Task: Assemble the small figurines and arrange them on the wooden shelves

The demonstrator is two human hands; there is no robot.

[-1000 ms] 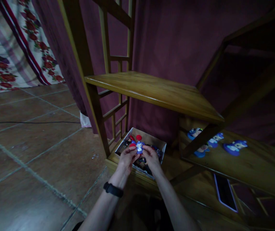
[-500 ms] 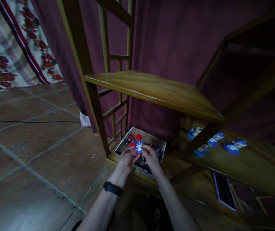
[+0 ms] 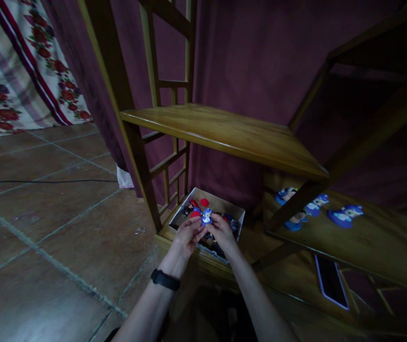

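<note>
A small blue-and-white figurine point(image 3: 206, 216) on a blue base is pinched between both hands. My left hand point(image 3: 188, 234), with a black band on its wrist, grips it from the left. From the right, the fingers of my right hand point(image 3: 222, 232) close on it. Both hands are over an open cardboard box point(image 3: 230, 205) on the low shelf. Inside lie several dark and coloured figurines, partly hidden by my hands, and a red round piece point(image 3: 204, 203). Another red round piece point(image 3: 195, 214) shows beside my left fingers.
A wooden shelf board point(image 3: 221, 130) juts out above the box. To the right, several blue-based figurines point(image 3: 345, 216) stand on another shelf behind a slanting post. Below them lies a phone point(image 3: 331, 281). A black cable point(image 3: 46, 181) crosses the tiled floor at left.
The figurine has turned and tilted slightly in my fingers. Both hands stay over the box, and the whole view has shifted a little.
</note>
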